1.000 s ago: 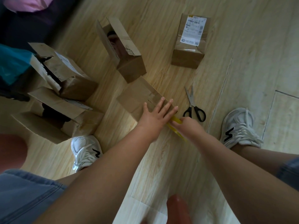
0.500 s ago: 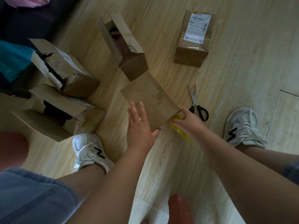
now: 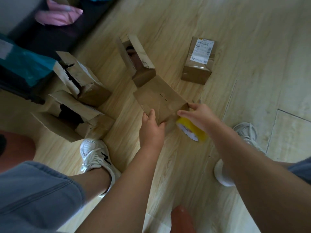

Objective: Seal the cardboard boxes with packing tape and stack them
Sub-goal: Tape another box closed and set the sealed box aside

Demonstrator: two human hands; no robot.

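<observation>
Cardboard boxes [image 3: 159,101]: five (tape roll [image 3: 191,130], one)

Head-worn view, steeply down, close above floor [image 3: 193,39]

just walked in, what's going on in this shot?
A person is working on a closed cardboard box on the floor. The left hand grips its near edge. The right hand holds a yellow tape roll under the palm, with thumb and forefinger at the box's right corner. Three open boxes and one labelled box stand around it. Nothing is stacked.
</observation>
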